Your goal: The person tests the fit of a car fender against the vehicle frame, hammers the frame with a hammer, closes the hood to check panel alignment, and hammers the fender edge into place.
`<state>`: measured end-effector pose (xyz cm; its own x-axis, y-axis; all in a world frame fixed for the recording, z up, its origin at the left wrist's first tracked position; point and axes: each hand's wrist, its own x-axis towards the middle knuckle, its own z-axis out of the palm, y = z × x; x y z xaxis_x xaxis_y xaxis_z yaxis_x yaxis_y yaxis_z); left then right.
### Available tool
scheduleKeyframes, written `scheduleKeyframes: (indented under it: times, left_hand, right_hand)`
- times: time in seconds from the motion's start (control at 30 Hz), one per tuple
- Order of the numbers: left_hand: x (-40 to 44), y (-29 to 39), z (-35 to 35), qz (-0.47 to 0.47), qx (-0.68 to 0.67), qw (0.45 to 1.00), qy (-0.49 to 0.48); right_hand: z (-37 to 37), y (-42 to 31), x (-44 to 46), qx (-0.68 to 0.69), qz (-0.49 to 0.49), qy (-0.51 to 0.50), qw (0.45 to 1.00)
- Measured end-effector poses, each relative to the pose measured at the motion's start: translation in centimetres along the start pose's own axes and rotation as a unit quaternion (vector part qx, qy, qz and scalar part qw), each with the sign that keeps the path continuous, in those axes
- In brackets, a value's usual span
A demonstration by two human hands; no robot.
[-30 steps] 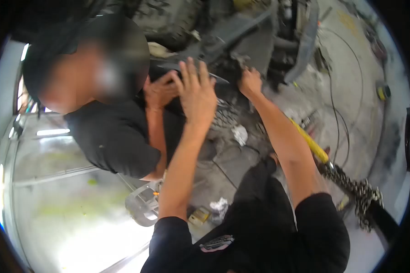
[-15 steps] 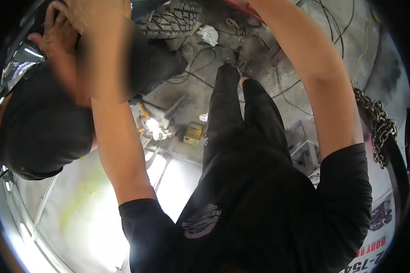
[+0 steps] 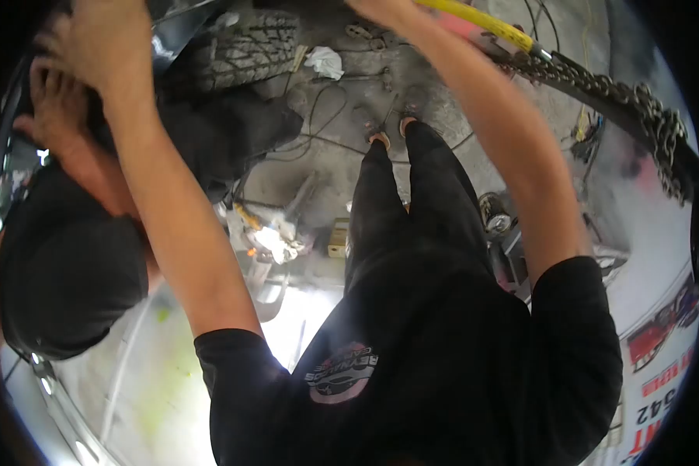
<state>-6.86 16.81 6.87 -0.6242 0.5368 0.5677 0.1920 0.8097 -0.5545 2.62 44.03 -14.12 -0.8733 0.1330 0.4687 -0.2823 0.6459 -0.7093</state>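
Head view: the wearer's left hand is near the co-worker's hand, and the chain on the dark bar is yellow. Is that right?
Not the colour: the head view shows the chain as dull metallic grey. The left hand is indeed near the co-worker's hand.

Your left grip (image 3: 105,46) is blurred and clipped by the top edge, so what its fingers touch can't be told; your right grip (image 3: 377,7) lies mostly past that edge, whatever it holds unseen; the yellow bar (image 3: 485,21) is cut there too; the dark rim crops the sign (image 3: 662,371).
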Motion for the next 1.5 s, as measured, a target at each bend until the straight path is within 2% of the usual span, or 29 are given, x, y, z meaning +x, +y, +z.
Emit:
scheduleKeyframes:
  times: [0.03,0.1,0.13,0.17,0.2,0.23,0.27,0.33,0.37,0.43,0.47,0.53,0.6,0.73,0.8,0.87,0.93,1.0,1.03,1.07,1.1,1.17,1.23,1.27,1.33,1.37,1.4,1.47,1.5]
  left_hand:
    - [0.2,1.2,-0.9,0.006,-0.014,1.000,0.011]
    - [-0.1,4.8,-5.8,-0.106,-0.297,0.949,0.022]
    - [-2.0,7.9,-7.6,-0.103,-0.355,0.929,0.027]
    - [-5.7,12.0,-9.4,-0.099,-0.409,0.907,0.027]
    - [-10.5,16.8,-11.0,-0.167,-0.516,0.837,-0.072]
    - [-17.1,20.3,-11.3,-0.148,-0.567,0.776,-0.236]
    - [-23.2,23.4,-11.7,-0.078,-0.578,0.726,-0.363]
    - [-36.3,27.9,-13.5,-0.101,-0.568,0.594,-0.561]
    - [-41.6,29.0,-13.9,-0.091,-0.536,0.552,-0.632]
    - [-48.6,29.9,-13.7,-0.036,-0.505,0.536,-0.676]
    - [-51.3,30.6,-13.2,-0.050,-0.501,0.546,-0.669]
    - [-55.7,31.7,-11.3,-0.056,-0.489,0.557,-0.669]
    - [-56.4,32.5,-9.9,-0.019,-0.388,0.619,-0.683]
    - [-59.4,31.2,-9.0,-0.052,-0.384,0.623,-0.679]
    - [-60.3,31.0,-9.1,-0.080,-0.357,0.616,-0.697]
    - [-60.4,30.7,-8.9,-0.066,-0.353,0.627,-0.691]
    - [-60.0,30.8,-9.3,-0.055,-0.365,0.639,-0.675]
    - [-60.0,30.8,-10.3,-0.038,-0.346,0.648,-0.678]
    - [-59.7,30.6,-11.1,-0.043,-0.354,0.661,-0.660]
    - [-59.3,30.5,-11.6,-0.054,-0.380,0.610,-0.694]
    - [-58.7,30.5,-11.7,-0.071,-0.402,0.563,-0.719]
    - [-58.7,31.1,-12.6,-0.052,-0.388,0.581,-0.714]
    - [-59.6,31.6,-13.0,-0.048,-0.424,0.636,-0.643]
    - [-57.7,31.8,-12.0,-0.069,-0.431,0.652,-0.619]
    - [-53.8,31.7,-12.9,-0.186,-0.557,0.554,-0.590]
    - [-45.0,28.1,-14.7,-0.203,-0.624,0.502,-0.564]
    - [-40.8,26.5,-15.1,-0.214,-0.651,0.502,-0.528]
    - [-33.4,24.4,-13.7,-0.308,-0.670,0.511,-0.441]
    - [-30.5,23.4,-12.0,-0.318,-0.707,0.522,-0.357]
  right_hand:
    - [-2.4,-0.5,-3.8,0.033,0.093,-0.067,0.993]
    - [-5.9,0.7,-12.8,0.110,0.277,-0.189,0.935]
    - [-5.1,3.9,-20.3,0.089,0.281,-0.126,0.947]
    - [-5.9,5.3,-25.8,0.087,0.397,-0.173,0.897]
    - [-3.7,10.0,-36.5,0.004,0.437,-0.139,0.889]
    - [-4.2,9.7,-40.8,-0.015,0.540,-0.159,0.826]
    - [-2.3,12.9,-49.8,0.091,0.651,-0.138,0.741]
    - [-2.3,11.2,-52.3,0.197,0.767,-0.093,0.603]
    - [2.6,16.2,-63.5,0.123,0.655,-0.123,0.735]
    - [5.4,16.6,-61.8,0.155,0.667,-0.112,0.720]
    - [8.2,19.0,-62.7,0.158,0.668,-0.111,0.719]
    - [14.4,23.4,-66.3,-0.066,0.522,-0.141,0.839]
    - [20.6,28.0,-69.3,-0.097,0.567,-0.136,0.807]
    - [27.3,32.5,-70.2,-0.134,0.655,-0.161,0.726]
    - [28.3,33.8,-71.4,-0.149,0.632,-0.174,0.741]
    - [28.1,33.4,-70.2,-0.165,0.602,-0.179,0.761]
    - [24.6,31.4,-67.1,-0.102,0.638,-0.180,0.742]
    - [21.4,29.1,-66.2,-0.181,0.594,-0.185,0.762]
    - [19.0,27.8,-65.9,-0.175,0.596,-0.172,0.764]
    - [16.0,26.3,-64.7,-0.163,0.593,-0.155,0.773]
    - [11.5,23.3,-60.7,-0.154,0.612,-0.171,0.756]
    - [5.0,20.6,-56.9,-0.142,0.580,-0.168,0.785]
    - [-2.1,16.4,-50.4,-0.142,0.496,-0.159,0.842]
    - [-5.2,13.9,-46.5,-0.136,0.459,-0.163,0.862]
    - [-11.0,8.4,-39.5,-0.148,0.414,-0.171,0.882]
    - [-13.5,5.1,-36.0,-0.152,0.378,-0.202,0.891]
    - [-15.6,1.6,-32.6,-0.156,0.345,-0.229,0.897]
    - [-19.7,-5.7,-25.0,-0.163,0.304,-0.217,0.913]
    - [-21.1,-9.1,-21.2,-0.154,0.266,-0.206,0.929]
